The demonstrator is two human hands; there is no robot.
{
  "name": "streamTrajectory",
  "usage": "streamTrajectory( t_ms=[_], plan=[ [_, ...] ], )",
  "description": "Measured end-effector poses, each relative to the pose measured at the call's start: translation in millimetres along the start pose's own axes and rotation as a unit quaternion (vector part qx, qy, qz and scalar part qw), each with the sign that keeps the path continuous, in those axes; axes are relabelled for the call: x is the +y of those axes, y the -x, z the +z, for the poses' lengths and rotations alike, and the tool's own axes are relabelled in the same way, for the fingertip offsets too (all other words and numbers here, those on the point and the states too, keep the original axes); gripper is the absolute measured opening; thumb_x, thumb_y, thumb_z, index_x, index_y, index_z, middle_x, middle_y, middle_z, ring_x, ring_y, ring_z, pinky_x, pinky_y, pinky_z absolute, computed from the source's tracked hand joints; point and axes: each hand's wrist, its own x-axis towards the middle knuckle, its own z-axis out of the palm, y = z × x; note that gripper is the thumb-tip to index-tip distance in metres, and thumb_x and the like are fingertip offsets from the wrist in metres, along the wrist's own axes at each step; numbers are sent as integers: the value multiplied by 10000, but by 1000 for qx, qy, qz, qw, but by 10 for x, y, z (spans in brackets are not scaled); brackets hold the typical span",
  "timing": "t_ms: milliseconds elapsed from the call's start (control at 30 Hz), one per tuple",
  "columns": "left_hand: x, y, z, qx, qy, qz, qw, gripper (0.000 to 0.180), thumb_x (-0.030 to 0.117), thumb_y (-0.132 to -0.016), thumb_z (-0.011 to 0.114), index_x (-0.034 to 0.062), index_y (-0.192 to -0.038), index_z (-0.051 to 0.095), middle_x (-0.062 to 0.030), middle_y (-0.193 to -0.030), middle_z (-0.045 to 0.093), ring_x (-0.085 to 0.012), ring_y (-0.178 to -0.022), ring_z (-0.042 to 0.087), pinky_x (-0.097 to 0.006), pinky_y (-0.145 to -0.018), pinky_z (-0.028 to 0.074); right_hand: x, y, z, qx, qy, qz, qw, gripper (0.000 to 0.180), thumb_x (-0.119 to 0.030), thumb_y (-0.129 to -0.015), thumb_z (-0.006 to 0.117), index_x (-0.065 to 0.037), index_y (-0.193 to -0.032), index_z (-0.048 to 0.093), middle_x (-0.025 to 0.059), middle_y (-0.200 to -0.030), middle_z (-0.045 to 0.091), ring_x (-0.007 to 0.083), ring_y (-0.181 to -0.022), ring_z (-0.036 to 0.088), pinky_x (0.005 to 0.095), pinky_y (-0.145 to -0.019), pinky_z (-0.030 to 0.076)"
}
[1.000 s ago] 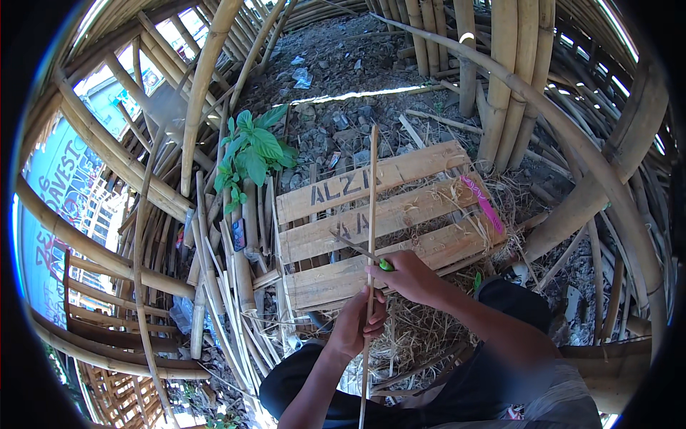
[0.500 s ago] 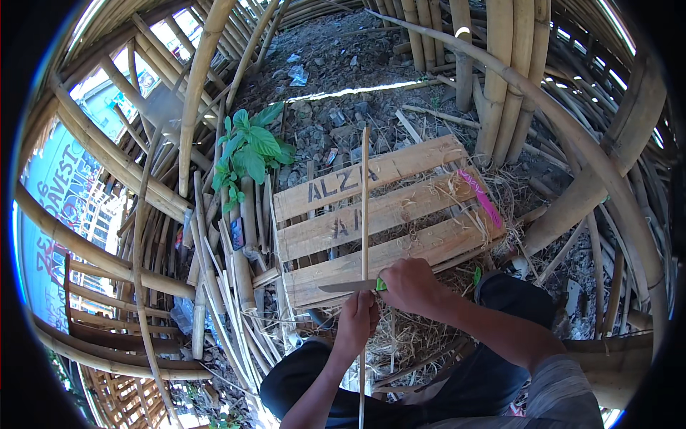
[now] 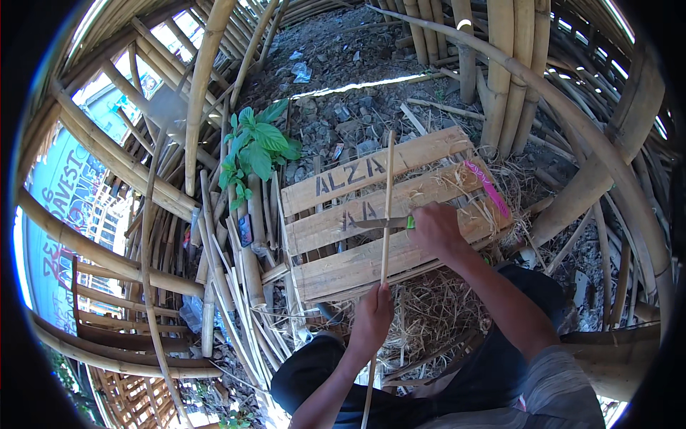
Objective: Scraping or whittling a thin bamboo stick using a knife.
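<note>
My left hand [image 3: 373, 316] grips a long thin bamboo strip [image 3: 386, 207] that stands nearly upright in front of me. My right hand [image 3: 436, 229] holds a knife [image 3: 379, 223] with a green handle; its blade lies crosswise against the strip, above my left hand. Behind the strip lies a wooden pallet [image 3: 343, 268] of pale slats with stencilled letters, and a pink strip [image 3: 487, 188] rests on its right end.
Thick bamboo poles [image 3: 204, 86] arch around me on all sides. Split bamboo pieces [image 3: 250, 272] lean left of the pallet beside a green leafy plant [image 3: 256, 146]. Dry shavings [image 3: 429, 314] cover the ground near my knees. Stony soil lies beyond the pallet.
My right hand and the knife have moved up along the strip, away from my left hand. The strip's top has tilted slightly to the left.
</note>
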Motion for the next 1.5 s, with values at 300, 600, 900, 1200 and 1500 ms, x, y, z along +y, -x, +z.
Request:
streamTrajectory(
  t_ms=[300,600,900,1200,1500],
  plan=[
    [-65,15,-110,23,-115,63,991,311,264,-988,340,70,-752,393,37,-553,327,-53,-449,294,-230,-412,265,-324,347,28,-129,-21,-90,987,139,-181,-682,643,-43,-675,635,140,-575,591,293,-532,605,417,-549,490],
    [-191,167,-78,-15,-27,5,1000,323,262,-986,345,62,-741,409,44,-537,322,-50,-446,298,-239,-412,262,100,23,-135,-54,37,13,998,203,-218,-752,623,-40,-656,647,108,-536,575,229,-471,584,368,-473,476],
    [63,294,43,21,-196,87,976,299,178,-962,381,-22,-744,423,-146,-516,405,-229,-431,363,-371,-453,316,296,-148,-220,-97,-28,134,986,248,-238,-767,602,-20,-653,635,130,-552,586,277,-516,612,397,-494,487],
    [113,196,-39,59,-248,90,963,229,146,-950,394,-19,-793,420,-258,-562,471,-472,-580,485,-494,-471,347,-251,333,-32,-162,-44,-50,985,223,-232,-712,650,-27,-625,635,162,-573,592,298,-545,617,408,-552,502],
    [70,254,-37,24,-245,79,966,260,154,-945,418,-21,-753,426,-240,-566,469,-462,-579,462,-466,-485,325,138,-1,-92,-79,0,136,988,217,-236,-719,642,-31,-649,640,162,-614,611,297,-563,623,407,-542,496]
  ],
)
